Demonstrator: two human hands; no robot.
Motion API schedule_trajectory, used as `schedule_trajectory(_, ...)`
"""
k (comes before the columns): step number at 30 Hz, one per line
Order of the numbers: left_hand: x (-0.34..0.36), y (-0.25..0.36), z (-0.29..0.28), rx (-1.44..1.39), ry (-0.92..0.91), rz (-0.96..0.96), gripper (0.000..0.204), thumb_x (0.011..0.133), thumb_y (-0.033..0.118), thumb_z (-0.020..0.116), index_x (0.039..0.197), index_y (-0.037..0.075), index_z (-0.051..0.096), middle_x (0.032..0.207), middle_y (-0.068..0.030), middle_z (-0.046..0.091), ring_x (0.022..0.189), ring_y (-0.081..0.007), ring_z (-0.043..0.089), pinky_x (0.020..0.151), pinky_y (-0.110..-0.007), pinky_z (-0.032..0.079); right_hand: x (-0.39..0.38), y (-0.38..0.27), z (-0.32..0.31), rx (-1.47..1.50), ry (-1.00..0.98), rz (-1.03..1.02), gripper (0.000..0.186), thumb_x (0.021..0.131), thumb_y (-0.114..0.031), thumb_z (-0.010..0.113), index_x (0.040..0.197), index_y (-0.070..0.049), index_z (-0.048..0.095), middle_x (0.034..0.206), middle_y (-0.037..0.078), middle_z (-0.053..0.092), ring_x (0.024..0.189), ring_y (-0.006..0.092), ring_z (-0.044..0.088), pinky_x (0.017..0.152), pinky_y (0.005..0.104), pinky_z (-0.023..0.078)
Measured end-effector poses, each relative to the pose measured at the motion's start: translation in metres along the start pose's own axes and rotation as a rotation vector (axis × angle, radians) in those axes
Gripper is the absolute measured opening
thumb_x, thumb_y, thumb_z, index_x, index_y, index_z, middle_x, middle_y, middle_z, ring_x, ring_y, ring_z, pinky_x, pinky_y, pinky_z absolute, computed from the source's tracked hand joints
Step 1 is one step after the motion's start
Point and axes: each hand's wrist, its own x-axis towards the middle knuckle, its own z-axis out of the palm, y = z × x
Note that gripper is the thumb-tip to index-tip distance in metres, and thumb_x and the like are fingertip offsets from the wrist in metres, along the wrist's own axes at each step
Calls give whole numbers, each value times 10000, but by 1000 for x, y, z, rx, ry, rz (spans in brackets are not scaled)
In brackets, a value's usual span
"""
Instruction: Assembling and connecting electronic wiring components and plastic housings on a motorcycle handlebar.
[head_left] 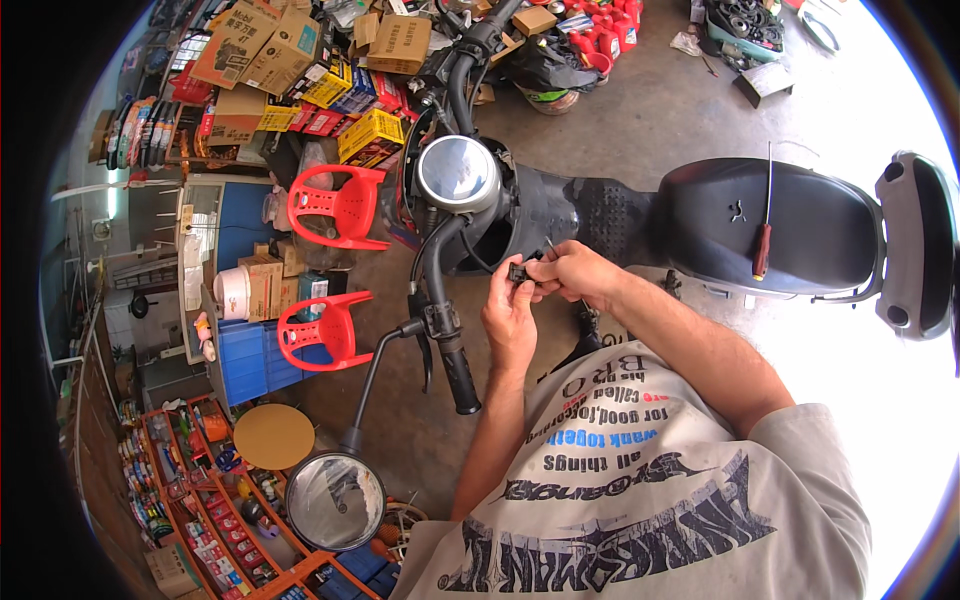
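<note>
My left hand (508, 318) is raised beside the scooter's front, its fingertips closed on a small black part (517, 273), perhaps a connector or switch. Close against it on the right, my right hand (578, 272) is pinched shut at the same part. A thin end pokes up above its fingers; what this belongs to is hidden. Both hands are just nearer than the scooter's black front panel (545, 205), below and to the right of the round headlamp-shaped dial (458, 173). The left handlebar grip (459, 380) is to the left of my left hand.
On the black seat (770, 220) lies a red-handled screwdriver (764, 250). A round mirror (336, 502) juts out at the lower left. Two red plastic chairs (345, 207) stand beyond the handlebar. Cardboard boxes (285, 55) are piled at the far left, and orange shelves (215, 500) hold small goods.
</note>
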Motion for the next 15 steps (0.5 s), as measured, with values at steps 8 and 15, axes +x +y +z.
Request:
schedule_trajectory(8, 0, -4, -5, -142, 2, -78, 317, 1034, 165, 504, 1296, -11, 524, 1055, -81, 675, 811, -138, 688, 695, -257, 529, -4, -5, 7, -93, 106, 26, 293, 941, -279, 650, 845, -3, 617, 651, 10, 546, 503, 62, 393, 433, 250, 265)
schedule_trajectory(15, 1, -2, -3, -261, 89, -197, 304, 1046, 216, 485, 1248, -4, 541, 1015, -87, 680, 802, -151, 696, 673, -248, 503, -2, -1, 4, -50, 84, -40, 278, 941, -254, 636, 854, 10, 623, 641, 8, 547, 520, 66, 426, 445, 247, 304)
